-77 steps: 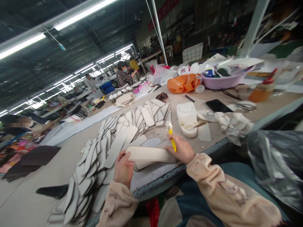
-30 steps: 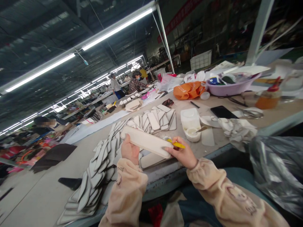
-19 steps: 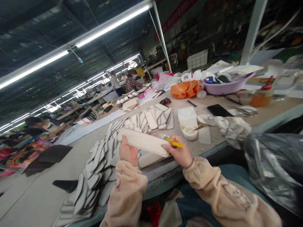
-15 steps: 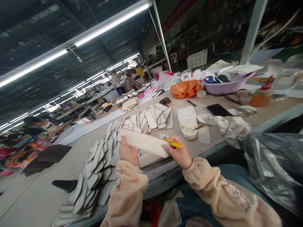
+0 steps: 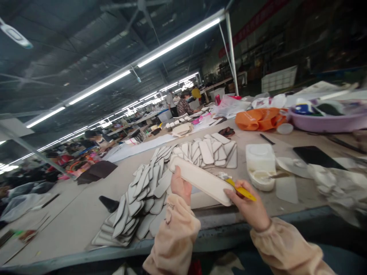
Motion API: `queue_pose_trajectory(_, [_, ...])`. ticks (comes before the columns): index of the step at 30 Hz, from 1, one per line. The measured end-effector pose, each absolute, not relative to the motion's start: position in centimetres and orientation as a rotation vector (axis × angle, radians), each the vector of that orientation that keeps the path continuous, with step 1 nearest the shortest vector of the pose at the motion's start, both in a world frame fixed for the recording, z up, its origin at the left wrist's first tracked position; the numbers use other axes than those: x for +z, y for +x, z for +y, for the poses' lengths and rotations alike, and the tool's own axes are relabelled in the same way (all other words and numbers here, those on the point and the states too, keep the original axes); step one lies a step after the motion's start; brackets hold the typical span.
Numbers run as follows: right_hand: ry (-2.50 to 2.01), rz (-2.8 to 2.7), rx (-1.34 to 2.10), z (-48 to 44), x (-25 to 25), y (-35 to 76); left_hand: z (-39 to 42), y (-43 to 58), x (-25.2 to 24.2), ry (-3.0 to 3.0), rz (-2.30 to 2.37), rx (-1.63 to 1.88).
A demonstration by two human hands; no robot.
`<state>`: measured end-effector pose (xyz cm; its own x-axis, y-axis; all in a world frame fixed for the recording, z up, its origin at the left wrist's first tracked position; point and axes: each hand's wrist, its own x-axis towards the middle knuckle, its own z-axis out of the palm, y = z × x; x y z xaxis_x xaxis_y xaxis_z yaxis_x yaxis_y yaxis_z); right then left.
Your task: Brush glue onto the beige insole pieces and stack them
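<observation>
A long cream panel with rounded corners (image 5: 202, 179) slants across in front of me. My left hand (image 5: 181, 184) grips its far left end, thumb on top and fingers beneath. In my right hand (image 5: 250, 204) is a yellow-handled brush (image 5: 243, 192), its whitish tip pointing left beside the panel's upper edge. The right thumb also rests on the panel's near right end. Overlapping pale panels with dark edges (image 5: 134, 194) lie in a curved heap behind and left of my hands. Just right of them stands a white plastic container with pale paste (image 5: 260, 160).
A black phone (image 5: 318, 157) and crumpled paper (image 5: 329, 179) lie to the right. Farther back are an orange bag (image 5: 259, 118) and a purple basin (image 5: 321, 121) full of items. A black pointed object (image 5: 109, 204) sits left of the heap. Other people work at distant tables.
My view has turned left, so the table contents appear farther right. Both hands keep hold of the panel, which slopes more steeply in view, with the brush still in my right hand.
</observation>
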<state>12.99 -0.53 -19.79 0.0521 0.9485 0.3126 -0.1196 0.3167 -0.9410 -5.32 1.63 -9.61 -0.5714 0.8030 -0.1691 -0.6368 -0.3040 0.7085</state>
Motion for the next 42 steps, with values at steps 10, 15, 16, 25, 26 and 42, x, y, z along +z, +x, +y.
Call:
queue_pose_trajectory(10, [-0.873,-1.224,1.085,-0.8,-20.3,12.5,1.6,-7.0,-10.3,0.344,0.94,2.083])
queue_pose_trajectory(15, [-0.848,-1.203,1.117,-1.2,-19.4,12.0,1.5,-8.0,-10.3,0.265,1.027,2.062])
queue_pose_trajectory(16, [-0.838,-1.212,1.128,-1.2,-19.3,12.0,1.5,-8.1,-10.3,0.263,1.035,2.053])
queue_pose_trajectory(25, [-0.836,-1.164,1.195,-0.8,-19.7,11.5,1.1,-6.8,-12.4,0.257,0.987,1.934])
queue_pose_trajectory(26, [-0.84,-1.164,1.198,-0.8,-19.8,11.5,1.0,-6.5,-12.9,0.262,0.976,1.927])
queue_pose_trajectory(42, [-1.009,-1.396,0.856,-0.8,-20.6,11.3,0.0,-7.9,-13.5,0.184,0.843,1.952])
